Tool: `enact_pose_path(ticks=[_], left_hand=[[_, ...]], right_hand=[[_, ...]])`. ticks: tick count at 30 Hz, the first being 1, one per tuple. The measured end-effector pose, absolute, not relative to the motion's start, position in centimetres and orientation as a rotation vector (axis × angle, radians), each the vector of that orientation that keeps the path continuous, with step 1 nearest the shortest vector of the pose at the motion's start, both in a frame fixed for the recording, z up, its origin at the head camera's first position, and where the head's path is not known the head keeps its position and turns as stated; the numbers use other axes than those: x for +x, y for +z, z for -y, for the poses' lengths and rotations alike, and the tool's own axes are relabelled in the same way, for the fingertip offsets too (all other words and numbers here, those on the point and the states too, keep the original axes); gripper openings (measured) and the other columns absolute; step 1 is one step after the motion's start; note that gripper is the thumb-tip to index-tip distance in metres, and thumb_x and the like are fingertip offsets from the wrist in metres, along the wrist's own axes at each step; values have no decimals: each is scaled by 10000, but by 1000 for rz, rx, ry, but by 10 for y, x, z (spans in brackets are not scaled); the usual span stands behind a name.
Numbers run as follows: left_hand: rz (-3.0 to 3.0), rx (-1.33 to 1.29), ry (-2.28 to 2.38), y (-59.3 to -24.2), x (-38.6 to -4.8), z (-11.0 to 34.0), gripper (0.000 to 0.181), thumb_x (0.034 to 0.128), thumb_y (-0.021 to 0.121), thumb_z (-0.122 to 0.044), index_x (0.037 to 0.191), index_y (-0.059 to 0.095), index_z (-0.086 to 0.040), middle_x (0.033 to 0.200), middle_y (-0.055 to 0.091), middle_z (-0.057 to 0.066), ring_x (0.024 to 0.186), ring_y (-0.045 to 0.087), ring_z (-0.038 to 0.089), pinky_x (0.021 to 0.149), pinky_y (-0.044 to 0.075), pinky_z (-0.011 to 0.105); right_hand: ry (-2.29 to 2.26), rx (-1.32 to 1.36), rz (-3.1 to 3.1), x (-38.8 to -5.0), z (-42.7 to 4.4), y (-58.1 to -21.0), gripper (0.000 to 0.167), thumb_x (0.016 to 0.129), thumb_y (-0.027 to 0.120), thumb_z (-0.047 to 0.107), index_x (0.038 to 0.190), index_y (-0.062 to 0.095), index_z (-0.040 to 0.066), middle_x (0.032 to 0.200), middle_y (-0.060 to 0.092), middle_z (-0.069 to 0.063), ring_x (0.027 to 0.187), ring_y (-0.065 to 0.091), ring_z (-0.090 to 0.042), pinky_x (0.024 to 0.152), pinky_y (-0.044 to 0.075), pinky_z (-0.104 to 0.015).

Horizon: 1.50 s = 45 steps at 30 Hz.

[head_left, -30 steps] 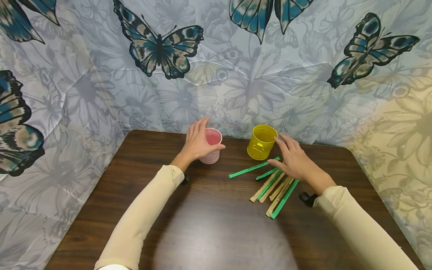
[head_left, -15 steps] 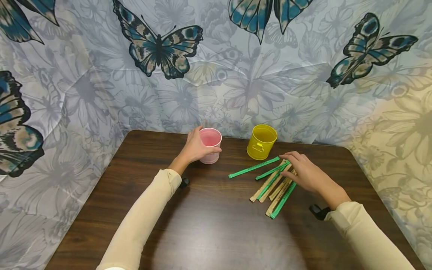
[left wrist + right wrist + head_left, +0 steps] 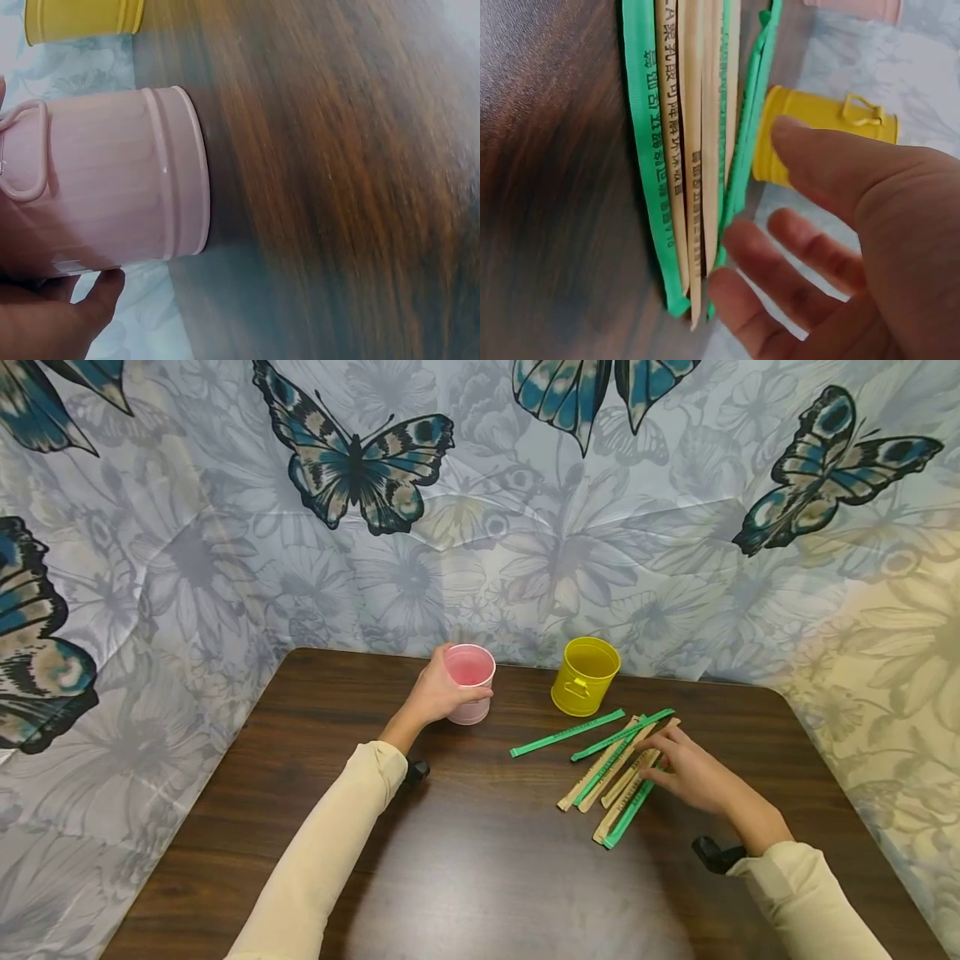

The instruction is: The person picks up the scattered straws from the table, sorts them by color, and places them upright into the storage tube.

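A small pink bucket [image 3: 468, 713] stands upright at the table's back edge. My left hand [image 3: 431, 695] holds it from the left, thumb along the near side and fingers going behind it. In the left wrist view, the pink bucket [image 3: 112, 176] shows a small side handle and its base on the table. My right hand [image 3: 697, 777] hovers at the right side of a loose pile of wrapped drinking straws [image 3: 611, 768], green and tan. From the right wrist, the fingers [image 3: 757, 262] look loosely bent beside the straws [image 3: 682, 150], thumb apart, nothing held between them.
A yellow bucket [image 3: 579, 687] stands at the back of the dark wooden table [image 3: 480, 860], behind the straws. One green straw [image 3: 566, 733] lies apart toward the left. A butterfly-patterned cloth [image 3: 405, 577] hangs behind the table.
My right hand has moved from beside the yellow bucket toward me, to the right side of the straws. My left fingers have closed round the pink bucket.
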<state>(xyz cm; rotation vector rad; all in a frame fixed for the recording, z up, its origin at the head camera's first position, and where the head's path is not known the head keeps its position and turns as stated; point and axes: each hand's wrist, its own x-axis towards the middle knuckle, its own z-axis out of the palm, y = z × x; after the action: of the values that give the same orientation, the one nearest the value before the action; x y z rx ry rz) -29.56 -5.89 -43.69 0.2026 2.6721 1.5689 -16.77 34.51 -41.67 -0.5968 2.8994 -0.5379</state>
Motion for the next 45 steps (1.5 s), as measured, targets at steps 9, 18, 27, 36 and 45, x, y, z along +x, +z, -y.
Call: enact_pose_path(ticks=[9,18,27,36,45], left_hand=[[-2696,207,1604,-441,-297,62,1114,676,943,-425,1536,308,-112,1374,575,146,1237,598,324,1041,524,475],[-2662,188,1661,-445,-299,62,1127,658,952,-430,1537,314,-126,1362,593,134,1230,604,313,1038,523,474],[-2627,207,1717,-446,-300,57,1124,665,951,-405,1540,307,-117,1374,577,149,1238,594,321,1041,520,487],[-2590,226,1746,-448,-299,58,1135,675,951,-388,1546,285,-97,1396,554,156,1259,577,320,1057,512,480],[-2571,220,1781,-449,-297,59,1128,676,955,-371,1541,284,-97,1398,548,161,1270,572,317,1073,501,474]], right_hand=[[-633,-641,-2841,-159,-353,-428,220,893,765,92,1107,718,101,1074,574,-116,803,542,-30,652,494,-227],[-603,-626,-2831,-156,-358,-441,209,892,762,98,1095,726,135,1080,602,-85,870,572,-137,680,485,-252],[-600,-644,-2877,-153,-361,-453,160,876,774,102,987,697,188,991,585,-24,845,517,-105,682,462,-249],[-708,-941,-2973,-153,-363,-466,249,809,817,26,874,679,223,936,524,-1,768,433,-43,619,393,-205],[-699,-978,-2945,-155,-360,-458,176,837,813,94,862,681,208,979,587,18,826,537,-100,661,446,-233]])
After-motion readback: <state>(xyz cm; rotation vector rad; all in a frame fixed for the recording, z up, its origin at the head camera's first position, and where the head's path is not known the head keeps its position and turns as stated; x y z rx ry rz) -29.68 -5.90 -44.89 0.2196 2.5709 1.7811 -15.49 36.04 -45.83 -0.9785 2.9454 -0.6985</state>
